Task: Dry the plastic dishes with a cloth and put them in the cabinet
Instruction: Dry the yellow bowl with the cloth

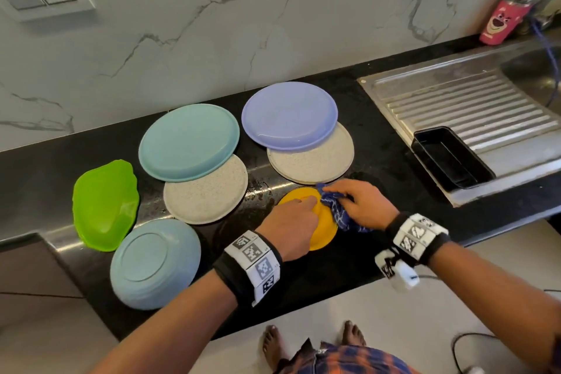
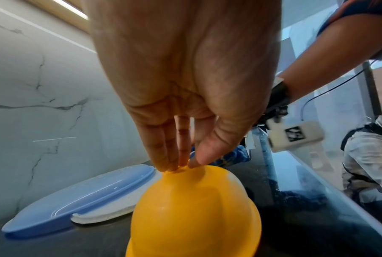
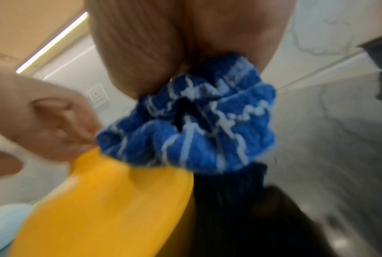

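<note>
A yellow plastic bowl [image 1: 325,233] [image 2: 192,208] [image 3: 108,200] stands upside down on the black counter [image 1: 303,279]. My left hand [image 1: 309,200] [image 2: 181,165] reaches down onto it, and its fingertips and thumb pinch the raised foot ring on top. My right hand [image 1: 355,200] [image 3: 185,43] grips a bunched blue cloth with white lines [image 1: 337,212] [image 2: 231,156] [image 3: 196,125]. The cloth presses against the bowl's right side. The bowl's inside is hidden.
Further left and back lie a teal plate [image 1: 188,141], a lavender plate [image 1: 288,118], two speckled beige plates [image 1: 206,191] [image 1: 315,161], a green dish [image 1: 103,203] and an upturned grey-blue bowl [image 1: 153,263]. A steel drainboard [image 1: 467,112] with a black tray [image 1: 452,158] lies right.
</note>
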`<state>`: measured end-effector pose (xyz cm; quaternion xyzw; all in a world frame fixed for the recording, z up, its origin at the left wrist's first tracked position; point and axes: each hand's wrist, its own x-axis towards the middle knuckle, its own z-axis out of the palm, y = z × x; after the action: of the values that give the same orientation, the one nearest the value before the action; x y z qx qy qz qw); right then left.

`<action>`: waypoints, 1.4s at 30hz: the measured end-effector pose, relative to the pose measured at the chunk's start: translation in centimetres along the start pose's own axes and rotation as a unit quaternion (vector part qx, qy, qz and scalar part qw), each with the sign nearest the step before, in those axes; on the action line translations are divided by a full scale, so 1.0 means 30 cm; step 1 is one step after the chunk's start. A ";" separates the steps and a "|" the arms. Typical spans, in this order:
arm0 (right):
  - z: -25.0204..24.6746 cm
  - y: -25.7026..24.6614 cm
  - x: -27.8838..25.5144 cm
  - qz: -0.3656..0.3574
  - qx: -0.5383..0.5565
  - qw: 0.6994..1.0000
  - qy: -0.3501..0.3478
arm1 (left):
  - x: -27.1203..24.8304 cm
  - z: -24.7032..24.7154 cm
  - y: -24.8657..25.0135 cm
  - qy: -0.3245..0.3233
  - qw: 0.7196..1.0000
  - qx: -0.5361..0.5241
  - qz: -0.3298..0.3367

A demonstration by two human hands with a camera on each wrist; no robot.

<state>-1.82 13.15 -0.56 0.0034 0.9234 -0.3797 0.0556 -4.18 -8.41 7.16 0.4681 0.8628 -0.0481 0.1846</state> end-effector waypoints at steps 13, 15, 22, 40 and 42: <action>-0.039 -0.356 0.402 -0.072 -0.226 0.902 -0.361 | -0.001 0.050 0.041 0.016 0.998 -0.067 -0.009; 0.007 -0.432 0.418 -0.097 -0.250 0.867 -0.419 | -0.009 0.043 0.038 0.020 0.998 -0.061 -0.021; 0.133 -0.543 0.401 -0.178 -0.368 0.751 -0.518 | -0.014 0.040 0.037 0.028 0.996 -0.075 -0.029; 0.024 -0.105 0.047 0.075 -0.036 0.996 -0.019 | -0.005 0.013 0.037 -0.031 0.997 -0.052 -0.053; 0.062 -0.115 -0.018 0.094 -0.030 0.995 0.026 | -0.005 0.006 0.034 -0.031 0.997 -0.055 -0.051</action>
<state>-1.26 9.40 0.60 0.0980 0.9313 -0.3444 0.0673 -3.22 -8.01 7.13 0.4112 0.8807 -0.0249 0.2340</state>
